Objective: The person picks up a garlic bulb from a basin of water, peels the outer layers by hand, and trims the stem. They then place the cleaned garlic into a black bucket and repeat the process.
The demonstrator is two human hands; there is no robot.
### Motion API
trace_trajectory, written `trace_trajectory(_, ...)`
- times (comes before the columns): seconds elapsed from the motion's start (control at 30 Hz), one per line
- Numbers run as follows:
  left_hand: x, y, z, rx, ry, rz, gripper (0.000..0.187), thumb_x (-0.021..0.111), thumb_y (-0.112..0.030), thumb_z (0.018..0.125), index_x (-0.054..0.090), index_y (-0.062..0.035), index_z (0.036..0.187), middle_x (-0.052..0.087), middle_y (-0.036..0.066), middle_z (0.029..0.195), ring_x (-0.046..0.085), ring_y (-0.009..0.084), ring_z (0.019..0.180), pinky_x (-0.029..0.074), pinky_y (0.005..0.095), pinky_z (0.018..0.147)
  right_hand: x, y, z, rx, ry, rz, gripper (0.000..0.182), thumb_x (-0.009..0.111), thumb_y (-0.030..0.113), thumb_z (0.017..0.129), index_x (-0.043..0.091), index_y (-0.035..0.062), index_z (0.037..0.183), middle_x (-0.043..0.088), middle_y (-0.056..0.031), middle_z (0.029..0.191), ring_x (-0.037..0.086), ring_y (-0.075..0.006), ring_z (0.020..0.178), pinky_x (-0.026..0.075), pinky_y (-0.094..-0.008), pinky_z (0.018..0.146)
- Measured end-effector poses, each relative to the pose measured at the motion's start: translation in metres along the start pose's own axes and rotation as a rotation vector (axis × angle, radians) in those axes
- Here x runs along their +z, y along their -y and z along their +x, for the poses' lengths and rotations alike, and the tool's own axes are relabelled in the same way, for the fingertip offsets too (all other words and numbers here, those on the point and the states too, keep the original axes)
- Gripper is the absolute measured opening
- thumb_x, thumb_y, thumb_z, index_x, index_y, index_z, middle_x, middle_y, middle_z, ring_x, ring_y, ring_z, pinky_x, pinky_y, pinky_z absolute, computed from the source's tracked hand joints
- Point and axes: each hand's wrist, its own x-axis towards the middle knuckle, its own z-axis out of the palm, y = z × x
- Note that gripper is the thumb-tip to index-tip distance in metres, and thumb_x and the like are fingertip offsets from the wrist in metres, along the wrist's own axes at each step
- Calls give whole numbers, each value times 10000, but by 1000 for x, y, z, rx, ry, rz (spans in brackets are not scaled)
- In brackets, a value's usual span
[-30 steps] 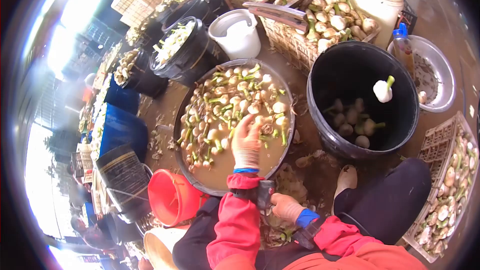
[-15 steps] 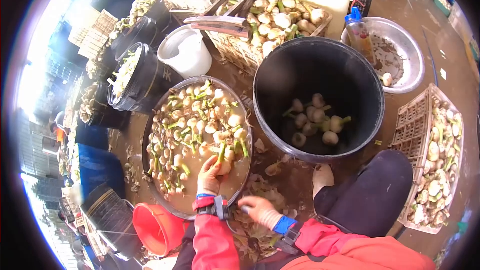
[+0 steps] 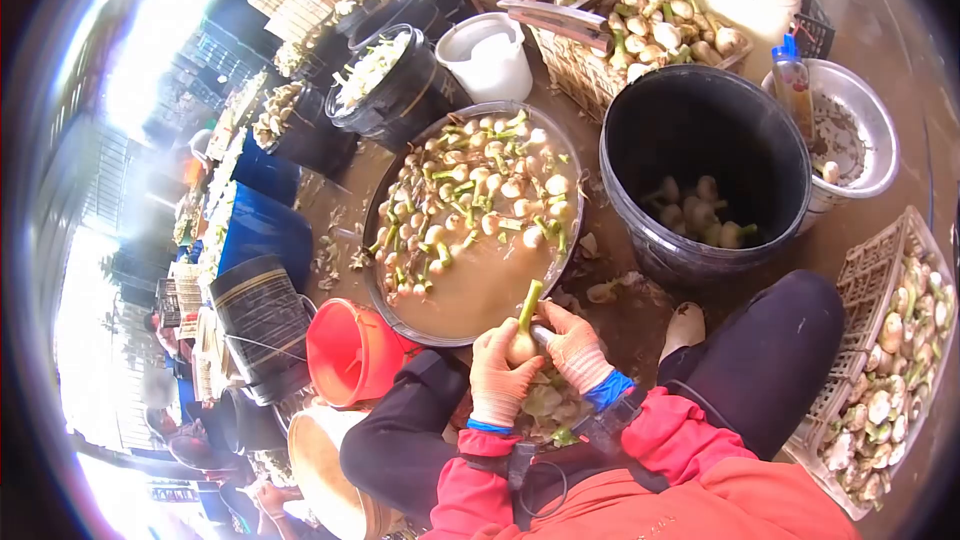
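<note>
My left hand (image 3: pixel 500 378), in an orange glove, grips a fresh garlic bulb (image 3: pixel 521 347) whose thick green stem points up. Against the bulb's right side is a small grey tool (image 3: pixel 541 333), held in my gloved right hand (image 3: pixel 577 348); most of it is hidden by the fingers. Both hands are close together above my lap, just in front of a wide round basin (image 3: pixel 571 260). Muddy water fills this basin, with many garlic bulbs (image 3: pixel 490 183) floating mostly on its far side. Pale peelings (image 3: pixel 548 402) lie beneath my hands.
A deep black bucket (image 3: pixel 640 230) with several bulbs inside stands ahead on the right. Crates of bulbs (image 3: pixel 850 340) sit at right and behind. A red bucket (image 3: pixel 335 350) is left of my knee. A bottle (image 3: pixel 793 90) stands by a metal bowl (image 3: pixel 880 155).
My left hand has moved from over the basin back toward my lap with a bulb. My right hand has come up to meet it. The view has shifted left.
</note>
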Motion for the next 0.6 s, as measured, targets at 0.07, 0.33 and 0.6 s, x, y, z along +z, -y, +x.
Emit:
trace_trajectory(0.07, -3, -12, -5, 37, -28, 171, 639, 807, -93, 574, 569, -97, 1167, 523, 132, 1071, 550, 287, 988, 468, 350, 863, 1, -8, 0, -36, 31, 59, 344, 557, -6, 830, 563, 43, 1170, 635, -94, 1058, 580, -146, 971, 460, -275, 845)
trace_trajectory(0.33, -6, -14, -19, 38, -191, 59, 569, 793, -48, 578, 596, -56, 1112, 522, 121, 1053, 545, 256, 981, 467, 327, 856, -1, 9, -6, 37, 212, 77, 367, 571, 42, 852, 530, 5, 1215, 600, -66, 1124, 542, -123, 1010, 441, -252, 870)
trace_trajectory(0.6, 2, -14, -27, -20, -167, 160, 580, 808, -101, 582, 594, -74, 1121, 510, 123, 1038, 545, 253, 957, 468, 325, 841, 0, 7, -7, 123, 211, 124, 409, 552, 6, 850, 497, 20, 1256, 593, -97, 1160, 554, -160, 1036, 441, -269, 894)
